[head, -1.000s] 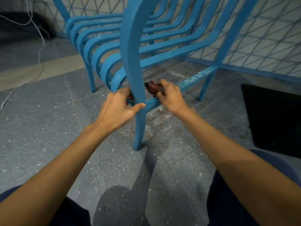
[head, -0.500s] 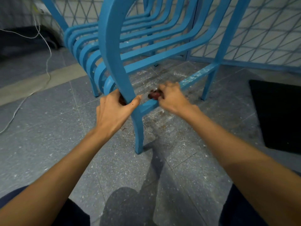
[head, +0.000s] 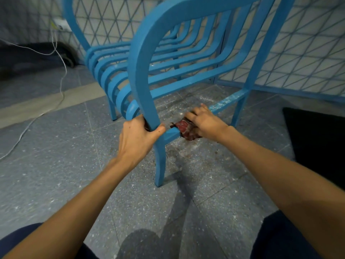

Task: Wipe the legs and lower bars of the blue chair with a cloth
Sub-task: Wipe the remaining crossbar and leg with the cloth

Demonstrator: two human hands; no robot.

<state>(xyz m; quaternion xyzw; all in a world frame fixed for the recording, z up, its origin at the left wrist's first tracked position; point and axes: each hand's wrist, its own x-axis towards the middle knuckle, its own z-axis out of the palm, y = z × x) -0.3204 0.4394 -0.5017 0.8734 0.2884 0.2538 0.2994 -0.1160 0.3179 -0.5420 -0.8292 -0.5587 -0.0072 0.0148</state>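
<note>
Wiping under way on the blue slatted metal chair point(head: 141, 58). The left hand point(head: 138, 139) clasps the near leg point(head: 160, 165); just right of that leg, the right hand point(head: 205, 122) grips a bunched red patterned cloth point(head: 183, 128) on the lower side bar point(head: 228, 100) (far stretch speckled, judged unwiped). Other legs probably still need wiping.

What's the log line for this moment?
left hand: grips leg | right hand: holds cloth on lower bar | bar past cloth: white specks
</note>
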